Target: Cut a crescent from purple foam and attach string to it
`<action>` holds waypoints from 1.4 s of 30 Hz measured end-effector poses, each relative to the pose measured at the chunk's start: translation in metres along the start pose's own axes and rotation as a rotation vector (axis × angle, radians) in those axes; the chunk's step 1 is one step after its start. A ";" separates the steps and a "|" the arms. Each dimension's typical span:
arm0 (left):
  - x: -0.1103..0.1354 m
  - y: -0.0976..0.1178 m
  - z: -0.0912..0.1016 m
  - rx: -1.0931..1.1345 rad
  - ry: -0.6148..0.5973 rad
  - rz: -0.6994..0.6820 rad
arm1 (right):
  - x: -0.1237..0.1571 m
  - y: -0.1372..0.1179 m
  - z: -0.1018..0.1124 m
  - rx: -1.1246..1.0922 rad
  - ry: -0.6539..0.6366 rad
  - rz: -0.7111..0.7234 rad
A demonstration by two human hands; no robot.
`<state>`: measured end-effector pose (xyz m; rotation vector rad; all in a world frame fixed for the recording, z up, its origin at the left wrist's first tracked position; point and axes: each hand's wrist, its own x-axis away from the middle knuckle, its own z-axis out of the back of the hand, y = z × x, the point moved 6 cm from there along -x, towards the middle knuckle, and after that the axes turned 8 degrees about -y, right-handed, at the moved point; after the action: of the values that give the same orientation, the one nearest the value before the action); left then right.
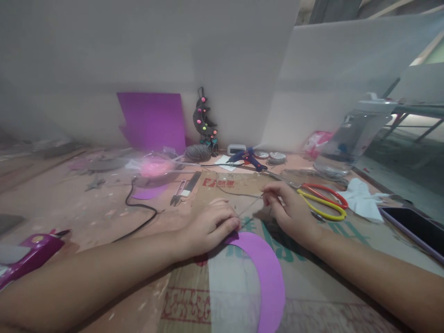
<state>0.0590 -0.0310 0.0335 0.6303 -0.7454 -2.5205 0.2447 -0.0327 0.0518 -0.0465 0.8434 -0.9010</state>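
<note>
Two bare hands rest at the middle of the cardboard sheet [243, 182]. Left hand [211, 226]: curled almost closed, fingertips pressing the upper tip of the purple crescent [267, 273], which lies flat toward the sheet's near edge; an actual grip cannot be confirmed. Right hand [293, 210]: thumb and forefinger pinched on a thin strand [243, 194] running leftward. Scissors [326, 201] lie just beside it, toward the right edge; a phone [416, 226] lies further right.

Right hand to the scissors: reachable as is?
Probably yes. The scissors lie just beside the right hand on the cardboard, nothing between them; but its fingers pinch a thin wire, so it isn't free.
</note>
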 end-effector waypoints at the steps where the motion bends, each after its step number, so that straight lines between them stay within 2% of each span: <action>1: 0.000 -0.001 0.001 -0.004 0.011 0.010 | -0.001 0.002 0.000 -0.007 0.000 -0.023; 11: 0.001 -0.002 0.004 -0.008 0.046 0.019 | -0.007 0.023 -0.002 -0.128 -0.016 -0.243; 15: 0.002 -0.002 0.003 0.019 0.048 0.035 | -0.006 0.020 -0.005 -0.155 -0.056 -0.255; 18: 0.005 -0.010 0.005 0.052 0.128 0.113 | -0.004 0.006 -0.001 -0.120 -0.042 -0.153; 20: 0.007 -0.015 0.006 0.089 0.181 0.155 | -0.002 -0.009 0.001 -0.071 -0.043 -0.018; 22: 0.008 -0.018 0.003 0.144 0.148 0.145 | 0.002 -0.027 0.000 -0.030 -0.081 0.162; 25: 0.006 -0.013 -0.006 0.221 0.012 0.044 | 0.009 -0.048 -0.007 0.000 -0.186 0.399; 28: 0.005 -0.008 -0.005 0.168 -0.003 -0.003 | 0.013 -0.055 -0.010 0.001 -0.229 0.495; 31: 0.003 -0.008 -0.001 0.121 0.015 0.050 | 0.011 -0.050 -0.009 -0.005 -0.217 0.449; 35: 0.000 -0.014 -0.004 0.223 -0.040 0.154 | 0.007 -0.034 -0.006 -0.001 -0.158 0.305; 38: -0.002 -0.016 -0.007 0.281 -0.069 0.182 | 0.004 -0.023 -0.005 0.025 -0.118 0.202; 42: -0.002 -0.018 -0.011 0.247 -0.082 0.190 | 0.002 -0.014 -0.007 0.019 -0.107 0.092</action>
<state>0.0615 -0.0199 0.0153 0.5106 -1.1041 -2.3107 0.2310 -0.0407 0.0509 -0.0387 0.7310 -0.8135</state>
